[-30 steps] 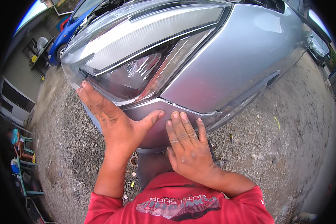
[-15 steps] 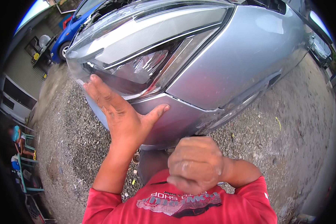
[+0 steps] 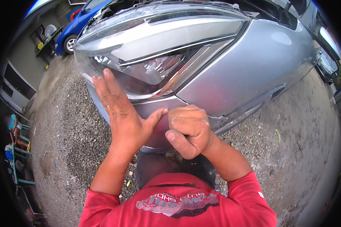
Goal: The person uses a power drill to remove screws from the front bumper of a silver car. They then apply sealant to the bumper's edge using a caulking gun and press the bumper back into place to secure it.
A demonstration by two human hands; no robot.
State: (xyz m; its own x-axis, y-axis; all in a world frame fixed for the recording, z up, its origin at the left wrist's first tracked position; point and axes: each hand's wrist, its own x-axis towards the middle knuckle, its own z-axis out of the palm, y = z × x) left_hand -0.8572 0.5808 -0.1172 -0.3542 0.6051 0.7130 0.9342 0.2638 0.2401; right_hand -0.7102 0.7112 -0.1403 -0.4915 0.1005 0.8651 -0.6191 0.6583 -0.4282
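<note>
My left hand [image 3: 121, 119] lies spread on the silver car bumper [image 3: 157, 139], just below the headlight [image 3: 159, 70]. Its fingertips reach the lower edge of the lamp, and its thumb points right. Beside that thumb, my right hand [image 3: 189, 130] is closed in a fist at the bumper, near where it meets the fender [image 3: 250, 72]. No object shows in the fist; whether it touches the panel I cannot tell. The fist hides part of the seam [image 3: 182, 100] between bumper and fender.
Gravel [image 3: 79, 143] surrounds the car. A blue car [image 3: 70, 36] stands at the far left, and another vehicle [image 3: 327, 64] at the far right. A person [image 3: 14, 128] sits by green chairs [image 3: 19, 162] on the left. The side mirror [image 3: 327, 41] sticks out at upper right.
My right fist has moved up and forward, from above my shirt to the bumper beside my left thumb. My left hand stays spread on the bumper. The view has shifted slightly.
</note>
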